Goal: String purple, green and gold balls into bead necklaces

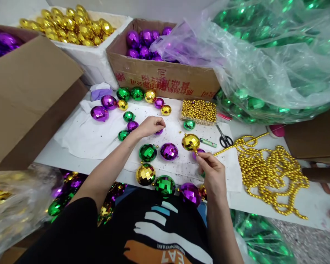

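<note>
My right hand (213, 168) pinches at the lower tip of a gold faceted ball (191, 142), with a purple ball partly hidden behind the fingers. Over the white cloth, the fingers of my left hand (152, 125) are drawn together; anything between them is too small to make out. A mostly covered purple ball (159, 132) lies under that hand. Along the near table edge runs a joined row with a gold ball (145, 173), a green ball (165, 186) and a purple ball (190, 193). A loose-looking purple ball (169, 151) rests between my hands.
A tray of small gold beads (199, 111), scissors (226, 140), a green tube (208, 142) and a heap of gold bead chain (272, 176) lie rightward. Behind stand a carton (165, 79) of purple balls, a foam box (84, 62) of gold ones and plastic-bagged green ones (258, 66).
</note>
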Demonstrator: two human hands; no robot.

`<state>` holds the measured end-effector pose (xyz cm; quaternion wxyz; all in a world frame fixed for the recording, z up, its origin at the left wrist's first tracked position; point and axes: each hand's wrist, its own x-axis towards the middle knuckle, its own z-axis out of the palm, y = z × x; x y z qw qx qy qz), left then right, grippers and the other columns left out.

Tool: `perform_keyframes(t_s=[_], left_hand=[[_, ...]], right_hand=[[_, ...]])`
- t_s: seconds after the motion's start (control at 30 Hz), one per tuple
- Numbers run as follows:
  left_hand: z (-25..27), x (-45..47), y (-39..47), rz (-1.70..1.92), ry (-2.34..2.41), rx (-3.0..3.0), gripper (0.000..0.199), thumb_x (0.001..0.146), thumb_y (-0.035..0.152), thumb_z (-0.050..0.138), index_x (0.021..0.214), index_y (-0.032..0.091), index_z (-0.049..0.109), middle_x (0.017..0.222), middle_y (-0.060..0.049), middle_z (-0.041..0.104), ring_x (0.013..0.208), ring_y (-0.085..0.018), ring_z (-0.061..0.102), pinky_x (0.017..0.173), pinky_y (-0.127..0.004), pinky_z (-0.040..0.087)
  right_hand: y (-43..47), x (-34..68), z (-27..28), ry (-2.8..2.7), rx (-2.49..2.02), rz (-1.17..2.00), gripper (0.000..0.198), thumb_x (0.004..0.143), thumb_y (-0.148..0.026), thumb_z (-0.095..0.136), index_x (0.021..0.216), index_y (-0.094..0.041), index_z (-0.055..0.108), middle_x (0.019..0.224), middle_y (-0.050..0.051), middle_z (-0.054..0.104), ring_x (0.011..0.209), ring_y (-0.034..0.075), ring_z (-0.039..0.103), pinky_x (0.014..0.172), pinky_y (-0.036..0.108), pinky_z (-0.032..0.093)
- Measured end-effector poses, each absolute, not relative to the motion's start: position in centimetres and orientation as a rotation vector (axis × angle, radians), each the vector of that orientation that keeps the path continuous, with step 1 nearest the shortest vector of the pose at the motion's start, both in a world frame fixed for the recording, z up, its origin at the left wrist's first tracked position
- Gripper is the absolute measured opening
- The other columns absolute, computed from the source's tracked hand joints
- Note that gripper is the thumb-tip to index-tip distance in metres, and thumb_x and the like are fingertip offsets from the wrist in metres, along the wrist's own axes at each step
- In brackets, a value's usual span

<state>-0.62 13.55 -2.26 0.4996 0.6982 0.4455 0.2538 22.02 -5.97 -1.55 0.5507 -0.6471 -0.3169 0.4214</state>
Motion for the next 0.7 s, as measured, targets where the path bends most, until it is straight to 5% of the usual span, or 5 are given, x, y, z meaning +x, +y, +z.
perform_keyframes(t_s=[0.23,0.47,0.7], left_hand=[[-1.6,0.2,12.5,0.539,0.986,1.936,0.012,0.075,0.01,0.065,0.074,0.019,0.073,0.069,-0.002,0.068,0.066,-0.016,0.058,0.069,-0.028,0.044],[-4.2,6.6,14.4,0.485,0.907,1.924,0.024,0.063,0.0,0.069,0.072,0.021,0.074,0.076,-0.003,0.063,0.081,-0.022,0.059,0.085,-0.032,0.044],[-5.4,8.2,15.1,0.45,0.863,1.783,0.021,0.066,0.001,0.07,0.059,0.019,0.062,0.061,0.001,0.055,0.066,-0.015,0.055,0.071,-0.027,0.045]], right_hand=[[-6.8,24.1,-1.8,-0.587,-1.458,0.993,0.031,0.063,-0.039,0.085,0.081,-0.018,0.071,0.059,-0.004,0.051,0.048,0.005,0.035,0.045,0.021,0.025],[-7.0,24.0,-1.2,-0.6,-1.442,0.997,0.03,0.067,-0.04,0.083,0.082,-0.019,0.068,0.059,-0.005,0.049,0.048,0.005,0.035,0.044,0.022,0.026],[-7.1,23.6,-2.1,-0.611,-1.473,1.032,0.033,0.067,-0.044,0.083,0.083,-0.018,0.07,0.061,-0.004,0.05,0.049,0.006,0.033,0.045,0.022,0.024]])
